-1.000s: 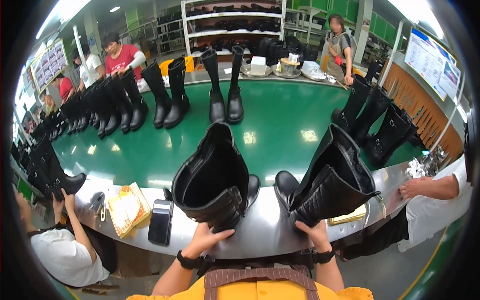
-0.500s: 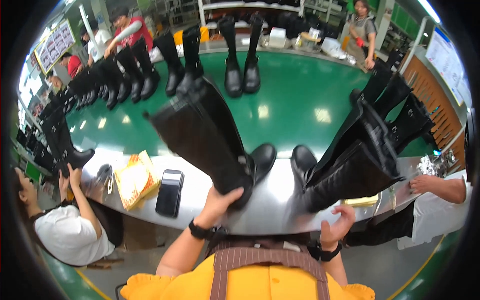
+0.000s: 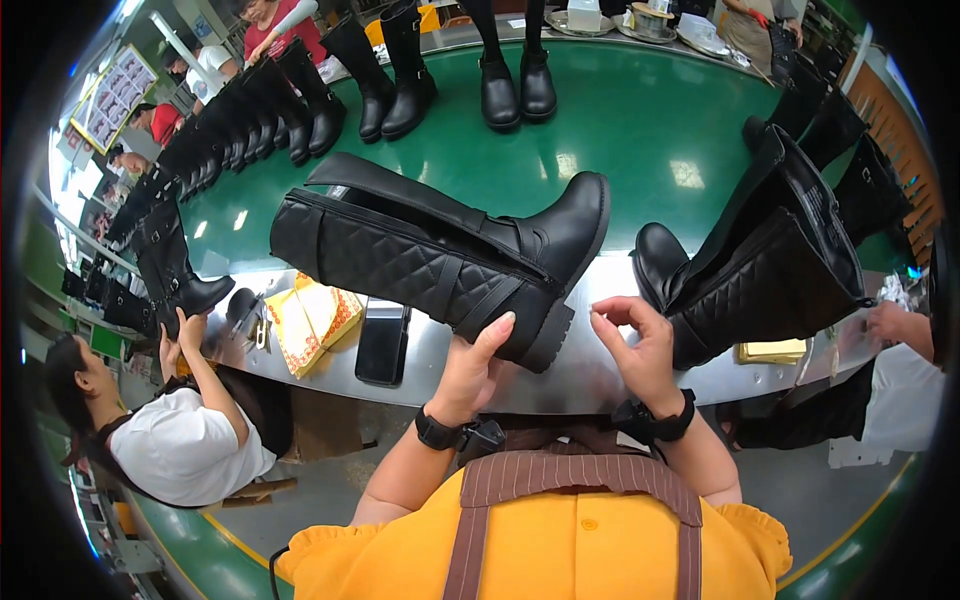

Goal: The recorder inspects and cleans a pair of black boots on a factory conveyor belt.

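Observation:
A tall black boot (image 3: 395,255) with a quilted shaft lies tilted over the table's near edge, its zip partly undone and its toe to the upper right. My left hand (image 3: 466,378) grips it under the ankle, thumb against the leather by the heel. Just right of the boot's heel is my right hand (image 3: 645,352), fingers curled and thumb and forefinger tips drawn together. Anything pinched there is too small to make out. A second black quilted boot (image 3: 755,285) stands on the table beyond my right hand, its shaft leaning right and gaping at the top.
A black phone (image 3: 382,345) and a yellow-white patterned packet (image 3: 312,318) lie left of the boot. Yellow pads (image 3: 772,352) sit at the right. Rows of black boots (image 3: 300,100) line the green tabletop (image 3: 450,170). Co-workers sit or stand on both sides, one (image 3: 190,440) handling a boot.
The held boot has swung from leaning upright to nearly lying, its sole now facing right. My right hand has risen from the table edge toward its heel. The view has shifted.

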The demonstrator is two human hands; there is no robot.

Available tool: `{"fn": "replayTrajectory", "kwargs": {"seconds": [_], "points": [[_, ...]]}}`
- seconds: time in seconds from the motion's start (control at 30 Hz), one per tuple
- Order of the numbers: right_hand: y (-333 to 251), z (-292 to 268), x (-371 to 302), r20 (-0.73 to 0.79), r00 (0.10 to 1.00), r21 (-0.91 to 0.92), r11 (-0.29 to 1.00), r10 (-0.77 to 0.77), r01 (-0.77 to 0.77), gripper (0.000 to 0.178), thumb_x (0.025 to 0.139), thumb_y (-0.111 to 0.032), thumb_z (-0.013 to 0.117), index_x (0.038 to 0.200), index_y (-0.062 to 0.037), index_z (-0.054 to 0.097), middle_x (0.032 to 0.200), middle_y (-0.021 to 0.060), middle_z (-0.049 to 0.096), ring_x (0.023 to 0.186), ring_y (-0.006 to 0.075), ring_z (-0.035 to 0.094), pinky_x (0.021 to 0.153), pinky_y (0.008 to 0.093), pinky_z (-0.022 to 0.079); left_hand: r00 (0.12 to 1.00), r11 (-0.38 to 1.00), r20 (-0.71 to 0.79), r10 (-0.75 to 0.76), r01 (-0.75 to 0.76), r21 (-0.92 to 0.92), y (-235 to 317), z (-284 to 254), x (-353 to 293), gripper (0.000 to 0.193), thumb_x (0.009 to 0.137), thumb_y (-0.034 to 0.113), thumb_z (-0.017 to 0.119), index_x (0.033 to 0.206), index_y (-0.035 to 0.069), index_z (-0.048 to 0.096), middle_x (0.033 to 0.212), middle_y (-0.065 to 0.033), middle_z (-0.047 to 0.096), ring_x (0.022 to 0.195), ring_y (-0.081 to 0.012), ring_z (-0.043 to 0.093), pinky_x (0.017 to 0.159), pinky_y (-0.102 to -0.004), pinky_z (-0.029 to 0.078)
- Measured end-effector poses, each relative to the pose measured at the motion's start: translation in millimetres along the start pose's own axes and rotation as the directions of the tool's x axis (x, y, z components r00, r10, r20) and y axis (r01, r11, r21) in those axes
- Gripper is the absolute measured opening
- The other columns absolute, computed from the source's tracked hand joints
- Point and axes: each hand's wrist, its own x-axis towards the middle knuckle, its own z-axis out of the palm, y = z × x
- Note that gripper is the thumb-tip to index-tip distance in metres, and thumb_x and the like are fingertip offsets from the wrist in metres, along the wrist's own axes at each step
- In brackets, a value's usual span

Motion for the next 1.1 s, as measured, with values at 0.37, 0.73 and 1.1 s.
{"fn": "replayTrajectory", "kwargs": {"seconds": [0.37,0.73,1.1], "points": [[-15,16,19,-0.034,0.997,-0.13,0.99,-0.065,0.06,0.02,0.075,-0.011,0.078,0.089,-0.0031,0.065,0.082,0.0049,0.061,0.067,0.0139,0.058,0.062,0.0263,0.047,0.998,0.996,-0.026,0.051,-0.053,-0.074,-25,1,-5,0.043,0.089,0.009,0.065,0.128,0.001,0.05,0.125,-0.0071,0.056,0.112,-0.0176,0.056,0.099,-0.0338,0.045],[13,28,16,0.443,0.86,0.092,0.941,0.253,-0.325,0.033,0.096,-0.025,0.051,0.074,-0.0012,0.058,0.061,0.0034,0.052,0.057,0.0102,0.05,0.055,0.0283,0.041,0.968,0.795,0.073,0.24,-0.239,0.557,-33,-28,5,0.042,0.074,0.002,0.076,0.113,0.0,0.062,0.112,-0.0065,0.065,0.098,-0.015,0.063,0.086,-0.0279,0.05],[-116,-45,42,0.498,0.86,0.568,0.791,-0.11,-0.227,0.037,0.099,-0.024,0.047,0.07,-0.0028,0.051,0.061,0.0034,0.049,0.05,0.0092,0.045,0.048,0.0223,0.035,0.946,0.67,0.295,0.137,-0.308,0.676,-34,-23,16,0.048,0.088,0.022,0.066,0.131,0.005,0.051,0.13,-0.0071,0.053,0.115,-0.0191,0.051,0.103,-0.0352,0.039]]}}
